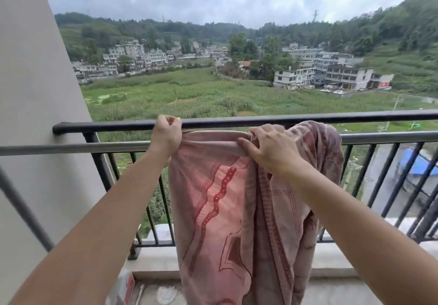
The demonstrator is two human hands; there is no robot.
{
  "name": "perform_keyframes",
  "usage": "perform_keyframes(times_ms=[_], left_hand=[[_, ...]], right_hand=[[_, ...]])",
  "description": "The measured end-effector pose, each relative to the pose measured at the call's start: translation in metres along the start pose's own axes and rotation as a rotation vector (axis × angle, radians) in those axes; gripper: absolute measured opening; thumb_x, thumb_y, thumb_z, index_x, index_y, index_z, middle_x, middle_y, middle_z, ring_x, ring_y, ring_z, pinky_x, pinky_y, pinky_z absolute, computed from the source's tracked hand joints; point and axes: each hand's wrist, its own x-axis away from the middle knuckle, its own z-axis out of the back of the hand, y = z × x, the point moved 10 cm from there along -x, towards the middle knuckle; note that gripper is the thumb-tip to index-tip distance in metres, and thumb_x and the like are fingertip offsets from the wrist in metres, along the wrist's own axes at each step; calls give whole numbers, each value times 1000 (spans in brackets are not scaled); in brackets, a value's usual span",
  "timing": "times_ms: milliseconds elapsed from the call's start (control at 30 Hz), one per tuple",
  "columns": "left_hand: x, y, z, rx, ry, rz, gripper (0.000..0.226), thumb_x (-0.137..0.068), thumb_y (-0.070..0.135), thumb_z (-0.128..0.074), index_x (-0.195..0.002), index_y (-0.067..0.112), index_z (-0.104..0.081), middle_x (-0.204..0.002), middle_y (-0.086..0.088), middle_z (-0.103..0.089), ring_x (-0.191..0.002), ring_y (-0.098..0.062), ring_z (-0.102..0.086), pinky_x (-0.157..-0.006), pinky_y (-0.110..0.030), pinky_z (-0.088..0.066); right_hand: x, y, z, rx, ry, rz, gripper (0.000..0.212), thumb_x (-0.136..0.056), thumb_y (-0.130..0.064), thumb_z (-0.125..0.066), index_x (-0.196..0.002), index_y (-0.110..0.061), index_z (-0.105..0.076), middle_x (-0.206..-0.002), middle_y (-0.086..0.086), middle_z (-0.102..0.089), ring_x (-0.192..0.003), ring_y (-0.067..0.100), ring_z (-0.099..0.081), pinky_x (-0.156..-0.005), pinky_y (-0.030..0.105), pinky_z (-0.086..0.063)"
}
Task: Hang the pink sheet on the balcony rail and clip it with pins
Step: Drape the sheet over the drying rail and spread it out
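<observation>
Item count: one pink sheet (227, 198), two hands, namely one left hand (166, 136) and one right hand (270, 148), one black balcony rail (260, 121), one grey horizontal bar (71, 148), one grey slanted pole (23, 207), and two floor items, namely one red-and-white packet (123, 288) and one round white object (166, 294)

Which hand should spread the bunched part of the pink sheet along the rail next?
Probably right. The right hand holds the pink sheet just beside its bunched part, while the left hand pinches the sheet's left edge, anchoring it.
</observation>
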Motion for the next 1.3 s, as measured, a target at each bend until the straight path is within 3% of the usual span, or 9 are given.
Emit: perform_keyframes(times_ms=[67,133,300,533,633,767,900,1067,1300], left_hand=[[9,6,-19,-205,-207,-77,56,-81,70,-60,-110,22,-64,-94,8,-61,-88,-13,-56,-75,-28,-48],[18,13,-29,-326,-282,-207,48,-71,66,-73,-95,25,-77,-86,15,-68,-86,-7,-62,-78,-26,-48],[26,56,3,-488,98,-582,20,-90,31,-69,-87,13,-78,-71,1,-72,-58,-11,-56,-58,-23,-40],[-23,0,136,-644,598,-25,31,-98,27,-48,-107,3,-64,-115,-28,-62,-108,-47,-57,-87,-50,-45],[-17,0,116,-722,519,-81,34,-97,28,-42,-109,2,-61,-124,-28,-53,-119,-44,-46,-99,-55,-35],[-9,-9,45,-801,96,-119,64,-89,73,-32,-109,25,-68,-119,-9,-66,-119,-34,-51,-105,-53,-27],[5,-17,16,-577,-46,-213,32,-85,68,-56,-79,38,-68,-89,11,-72,-101,-24,-64,-110,-58,-30],[-2,-6,38,-466,165,-250,25,-89,45,-65,-73,27,-69,-60,8,-63,-75,-26,-67,-82,-40,-52],[-27,18,50,-474,349,-228,27,-92,45,-60,-88,21,-72,-91,-4,-74,-87,-30,-66,-73,-34,-52]], right_hand=[[1,0,1,-36,27,58,39,-103,-46,-40,-129,-27,-62,-130,-1,-62,-122,27,-51,-101,50,-42],[1,6,5,-114,54,109,34,-104,-32,-44,-130,-24,-64,-130,-1,-65,-123,28,-51,-101,50,-42],[2,32,37,-198,240,135,22,-99,-14,-55,-111,-6,-72,-104,16,-74,-99,36,-68,-84,46,-55],[-5,126,66,-257,383,-238,28,-100,-2,-45,-119,1,-66,-106,21,-72,-92,35,-70,-84,44,-59],[-13,99,57,-258,299,-183,34,-98,-13,-46,-128,-7,-60,-121,19,-65,-108,33,-63,-93,42,-52],[-15,42,45,4,229,5,49,-97,-50,-45,-127,-16,-62,-137,14,-53,-131,32,-44,-111,52,-27],[-13,12,9,-26,-14,113,75,-86,-77,-40,-138,-24,-53,-134,9,-59,-125,29,-52,-107,48,-36],[-4,29,-13,166,-168,170,78,-77,-27,-67,-149,-31,-37,-138,2,-53,-131,26,-45,-116,41,-27],[10,83,35,60,-26,46,62,-79,-5,-54,-137,-28,-58,-140,-5,-57,-131,24,-49,-110,40,-35]])
